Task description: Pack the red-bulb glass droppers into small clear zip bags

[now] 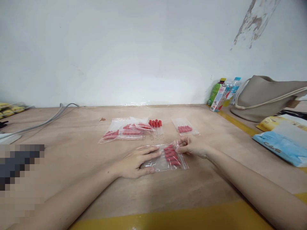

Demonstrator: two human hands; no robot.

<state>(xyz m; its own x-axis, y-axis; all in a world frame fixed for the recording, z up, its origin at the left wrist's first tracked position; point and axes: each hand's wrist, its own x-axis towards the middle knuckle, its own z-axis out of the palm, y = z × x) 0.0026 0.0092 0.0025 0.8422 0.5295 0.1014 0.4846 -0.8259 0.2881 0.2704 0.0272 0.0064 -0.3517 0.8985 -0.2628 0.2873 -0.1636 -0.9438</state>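
Observation:
A clear zip-lock bag [157,166] lies flat on the table in front of me, with several red-bulbed droppers [171,155] inside, bulbs toward the zip end at the right. My left hand [140,159] rests flat on the bag's left part, fingers spread. At the upper right corner, my right hand [189,146] pinches the bag's zip edge between thumb and fingers. Beyond the hands, several loose droppers [155,124] lie side by side with red bulbs pointing away. To their left is an overlapping pile of filled bags [127,129]; another filled bag [184,127] lies to the right.
Bottles [218,95] and a grey-beige drawstring bag [261,99] stand at the back right. Nearer are blue and yellow soft packs [280,147]. Grey cables [48,121] cross the table's left side. Yellow tape [168,220] runs along the front edge. A white wall closes off the back.

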